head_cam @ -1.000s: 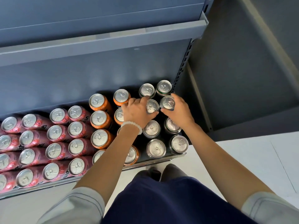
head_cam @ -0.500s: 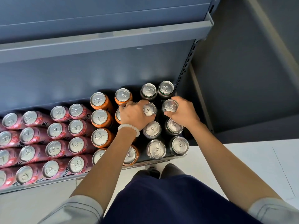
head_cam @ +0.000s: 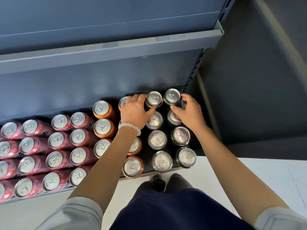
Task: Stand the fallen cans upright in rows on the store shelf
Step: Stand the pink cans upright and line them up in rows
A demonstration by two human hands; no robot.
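Upright cans fill the lower shelf (head_cam: 146, 171) in rows: pink cans (head_cam: 78, 137) on the left, orange cans (head_cam: 103, 128) in the middle, dark cans (head_cam: 157, 140) on the right. My left hand (head_cam: 134, 112), with a white bead bracelet at the wrist, grips the back-left dark can (head_cam: 154, 98) between thumb and fingers. My right hand (head_cam: 189, 112) curls its thumb and fingers round the back-right dark can (head_cam: 172, 96). My hands partly cover an orange can and the second-row dark cans. No can lies on its side in view.
An upper shelf edge (head_cam: 116, 50) overhangs the cans. The slotted upright post (head_cam: 192, 73) stands just right of the dark cans, with a grey wall (head_cam: 249, 80) beyond. My knees (head_cam: 166, 185) are close to the shelf front above a white floor (head_cam: 249, 171).
Both hands have moved back from the second-row dark cans to the rearmost pair. The camera has tilted, so the shelf sits lower in view.
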